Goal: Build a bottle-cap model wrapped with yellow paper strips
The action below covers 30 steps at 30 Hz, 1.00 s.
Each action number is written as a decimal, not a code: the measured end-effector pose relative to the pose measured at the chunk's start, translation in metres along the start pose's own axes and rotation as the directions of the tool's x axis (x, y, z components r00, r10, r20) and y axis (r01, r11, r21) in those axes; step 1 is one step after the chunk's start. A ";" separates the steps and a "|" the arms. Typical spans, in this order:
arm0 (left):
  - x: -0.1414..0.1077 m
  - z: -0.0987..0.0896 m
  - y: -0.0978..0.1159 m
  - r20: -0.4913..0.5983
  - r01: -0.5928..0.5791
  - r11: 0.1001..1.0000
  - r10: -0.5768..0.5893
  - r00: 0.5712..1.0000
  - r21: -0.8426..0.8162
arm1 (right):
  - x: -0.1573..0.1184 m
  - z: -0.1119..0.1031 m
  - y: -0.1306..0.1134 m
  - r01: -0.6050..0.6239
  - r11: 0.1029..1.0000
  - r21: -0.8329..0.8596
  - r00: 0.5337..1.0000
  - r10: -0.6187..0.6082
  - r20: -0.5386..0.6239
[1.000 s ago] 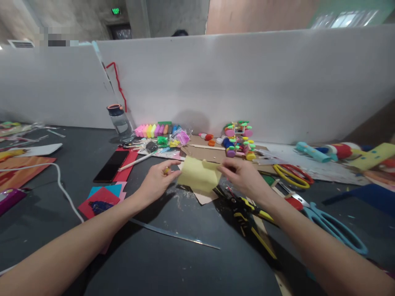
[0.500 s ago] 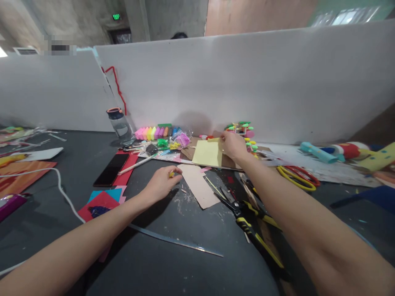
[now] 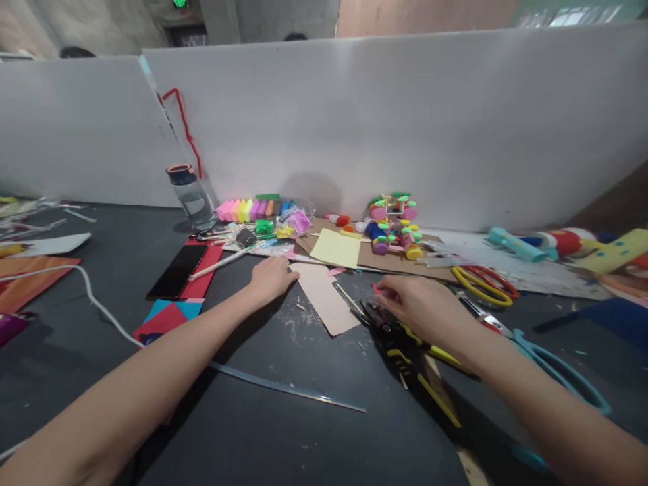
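Note:
My left hand (image 3: 272, 275) is closed near the top left corner of a beige card strip (image 3: 327, 300); what its fingers hold, if anything, is hidden. Over the black and yellow pliers (image 3: 397, 354) hovers my right hand (image 3: 415, 300), fingers bent together, with a small red piece (image 3: 376, 289) by its fingertips; whether it is gripped I cannot make out. A pale yellow paper square (image 3: 336, 248) lies on brown cardboard (image 3: 435, 268) behind the strip. Small colourful clay models (image 3: 395, 229) stand at its back edge.
A water bottle (image 3: 191, 197), a phone (image 3: 177, 271) and bright clay blocks (image 3: 248, 210) are at the back left. Yellow-handled scissors (image 3: 483, 287) and blue-handled scissors (image 3: 561, 371) lie right. A clear plastic strip (image 3: 293, 389) lies in front; a white partition (image 3: 324, 121) stands behind.
My right hand has come from the cardboard's back edge toward me, over the pliers. My left hand has shifted slightly up, and the yellow bit at its fingers no longer shows. The view has tilted down.

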<state>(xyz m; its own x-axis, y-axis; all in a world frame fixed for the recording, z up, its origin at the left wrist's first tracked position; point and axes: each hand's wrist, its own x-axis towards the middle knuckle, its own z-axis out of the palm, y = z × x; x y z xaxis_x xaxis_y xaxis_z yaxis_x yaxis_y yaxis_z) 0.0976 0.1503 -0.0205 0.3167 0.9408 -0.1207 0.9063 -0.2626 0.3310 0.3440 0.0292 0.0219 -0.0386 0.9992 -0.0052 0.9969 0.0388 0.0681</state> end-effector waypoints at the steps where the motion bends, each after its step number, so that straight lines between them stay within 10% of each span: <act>1: 0.003 0.001 0.002 0.002 0.017 1.000 -0.017 1.000 0.007 | -0.008 0.001 0.000 -0.003 1.000 0.001 1.000 0.003 0.009; 30: 0.005 0.006 -0.003 0.110 0.115 0.922 -0.080 0.991 -0.370 | -0.025 -0.003 -0.021 0.051 0.980 0.192 0.996 -0.063 0.057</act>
<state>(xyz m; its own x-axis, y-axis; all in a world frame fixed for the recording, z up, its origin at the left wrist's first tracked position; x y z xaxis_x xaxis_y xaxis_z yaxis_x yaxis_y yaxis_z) 0.0982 0.1541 -0.0275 0.2723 0.9296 -0.2485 0.7687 -0.0548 0.6372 0.3240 0.0038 0.0237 -0.0972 0.9931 -0.0662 0.9882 0.0884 -0.1248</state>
